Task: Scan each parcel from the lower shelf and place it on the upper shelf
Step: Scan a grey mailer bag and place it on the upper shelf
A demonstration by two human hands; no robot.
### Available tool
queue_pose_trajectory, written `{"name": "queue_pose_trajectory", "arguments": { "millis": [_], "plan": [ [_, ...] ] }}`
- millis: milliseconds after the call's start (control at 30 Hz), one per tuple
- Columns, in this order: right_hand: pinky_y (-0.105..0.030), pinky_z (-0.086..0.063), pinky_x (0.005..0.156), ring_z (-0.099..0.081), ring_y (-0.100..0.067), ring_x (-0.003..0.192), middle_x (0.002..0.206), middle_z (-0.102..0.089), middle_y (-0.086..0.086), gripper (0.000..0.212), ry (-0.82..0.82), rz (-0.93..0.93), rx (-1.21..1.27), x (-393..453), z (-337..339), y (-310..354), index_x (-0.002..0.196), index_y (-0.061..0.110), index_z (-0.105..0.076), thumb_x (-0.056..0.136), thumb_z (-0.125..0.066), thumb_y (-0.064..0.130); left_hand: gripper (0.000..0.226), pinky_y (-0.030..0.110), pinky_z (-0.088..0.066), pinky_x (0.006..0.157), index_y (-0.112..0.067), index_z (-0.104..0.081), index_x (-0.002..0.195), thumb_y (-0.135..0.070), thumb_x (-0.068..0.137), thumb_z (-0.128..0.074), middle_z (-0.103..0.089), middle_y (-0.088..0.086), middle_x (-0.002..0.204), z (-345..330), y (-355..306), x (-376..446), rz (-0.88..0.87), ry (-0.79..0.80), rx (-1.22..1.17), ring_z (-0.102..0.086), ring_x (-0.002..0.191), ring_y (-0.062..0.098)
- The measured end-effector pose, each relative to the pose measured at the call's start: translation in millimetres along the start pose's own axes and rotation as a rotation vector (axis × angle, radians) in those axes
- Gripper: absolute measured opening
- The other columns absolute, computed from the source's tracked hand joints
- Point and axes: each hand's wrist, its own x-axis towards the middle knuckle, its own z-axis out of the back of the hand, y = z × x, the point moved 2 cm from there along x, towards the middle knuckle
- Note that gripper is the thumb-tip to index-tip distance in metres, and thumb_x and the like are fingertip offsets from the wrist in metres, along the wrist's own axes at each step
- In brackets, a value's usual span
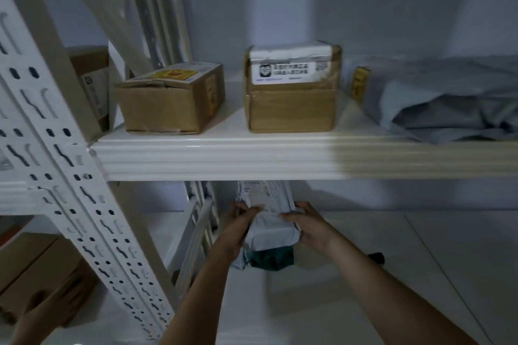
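The mailer, a soft grey-white plastic bag with a label on top, sits just under the front lip of the upper shelf, gripped on both sides. The left hand pinches its left edge with thumb on top; the right hand clamps its right edge the same way. Part of the mailer runs back under the lip, so I cannot tell whether it rests on the lower shelf or hangs free. Something dark green lies right below it, too dim to identify.

Risks, as I judge them:

- The bag is limp. Lifted by its edges only, it may sag, fold over the label and spoil the scan.
- It is close under the lip; raised before being drawn clear, it would catch the edge and could slip from the pinch.
- No scanner shows clearly. A dark object lies right of the mailer, but I cannot tell what it is.
- On the upper shelf, 2 boxes and a grey bag fill most of the front, so the gaps between them are narrow and a careless placement could shove one.
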Motion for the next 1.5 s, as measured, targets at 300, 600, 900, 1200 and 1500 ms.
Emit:
{"name": "queue_pose_trajectory", "arguments": {
  "millis": [300, 600, 900, 1200, 1500],
  "plan": [
    [-0.037, -0.056, 0.082, -0.066, -0.031, 0.097, 0.106, -0.069, -0.015, 0.020, -0.608, -0.154, -0.483, -44, 110, -6, 0.106, 0.006, -0.064, 0.096, -0.056, 0.022, 0.061, 0.056, -0.056, 0.089, -0.017, -0.043, 0.124, -0.007, 0.077, -0.081, -0.064, 0.014, 0.121, -67, 73, -21, 0.087, 0.032, -0.213, -0.067, 0.107, 0.034],
    [-0.033, -0.040, 0.108, -0.041, -0.029, 0.136, 0.153, -0.034, -0.013, 0.078, -0.555, -0.797, -0.905, -25, 226, -122, 0.153, 0.006, -0.023, 0.092, -0.060, 0.036, 0.096, 0.050, -0.054, 0.096, -0.021, -0.043, 0.133, -0.020, 0.052, -0.094, -0.066, 0.007, 0.126, -88, 116, -19, -0.014, -0.001, -0.015, -0.066, 0.111, 0.025],
    [-0.030, -0.048, 0.099, -0.053, -0.026, 0.128, 0.146, -0.047, -0.012, 0.071, -0.559, -0.619, -0.954, -61, 187, -114, 0.152, 0.007, -0.027, 0.094, -0.061, 0.029, 0.079, 0.025, -0.057, 0.074, -0.020, -0.034, 0.134, 0.005, 0.074, -0.080, -0.064, 0.007, 0.123, -93, 125, -39, -0.002, -0.009, -0.084, -0.065, 0.106, 0.018],
    [-0.030, -0.043, 0.060, -0.054, -0.024, 0.063, 0.076, -0.058, -0.012, 0.020, -0.606, -0.293, -0.429, -80, 181, -61, 0.099, 0.004, -0.059, 0.089, -0.056, 0.021, 0.076, 0.037, -0.059, 0.084, -0.017, -0.042, 0.130, 0.006, 0.070, -0.082, -0.068, 0.007, 0.120, -98, 127, -35, -0.045, 0.036, -0.063, -0.069, 0.107, 0.022],
    [-0.029, -0.044, 0.048, -0.048, -0.021, 0.042, 0.058, -0.055, -0.008, 0.013, -0.432, -0.080, -0.190, -119, 126, 20, 0.076, 0.005, -0.063, 0.086, -0.064, 0.014, 0.052, 0.045, -0.059, 0.088, -0.009, -0.063, 0.119, 0.007, 0.072, -0.080, -0.074, 0.013, 0.112, -121, 129, -31, -0.016, 0.119, -0.023, -0.072, 0.101, 0.027]
  ]
}}
